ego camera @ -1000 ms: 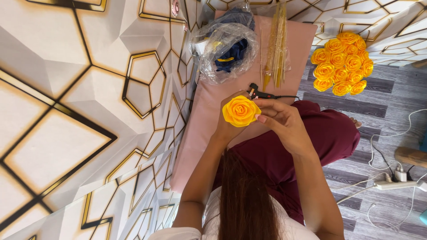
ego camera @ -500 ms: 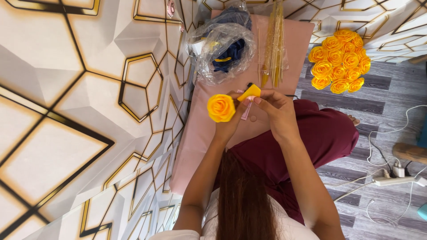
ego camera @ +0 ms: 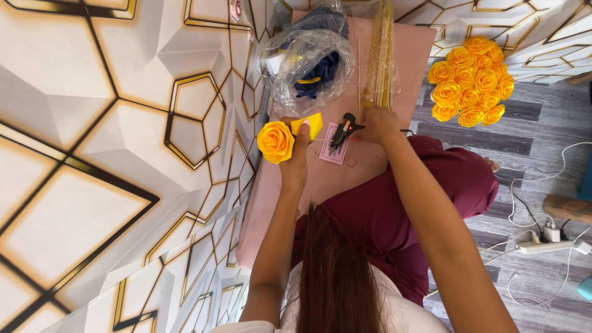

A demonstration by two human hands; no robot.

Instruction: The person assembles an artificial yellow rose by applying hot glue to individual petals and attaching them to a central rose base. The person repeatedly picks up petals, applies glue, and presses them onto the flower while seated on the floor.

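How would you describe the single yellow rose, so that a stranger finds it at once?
Start at the long pink board before the person. At its edge beside the patterned wall, the left hand holds the rose. It is one flower alone, unlike the bunch of yellow roses on the grey floor.

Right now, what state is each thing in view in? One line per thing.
left hand: closed on the yellow paper rose and a yellow strip.
yellow paper rose: fully rolled, held out past the pink board's edge.
right hand: resting on the glue gun.
glue gun: lying on the pink board.
plastic bag: open and crumpled.
bunch of yellow roses: finished, lying on the floor.
power strip: plugs inserted.
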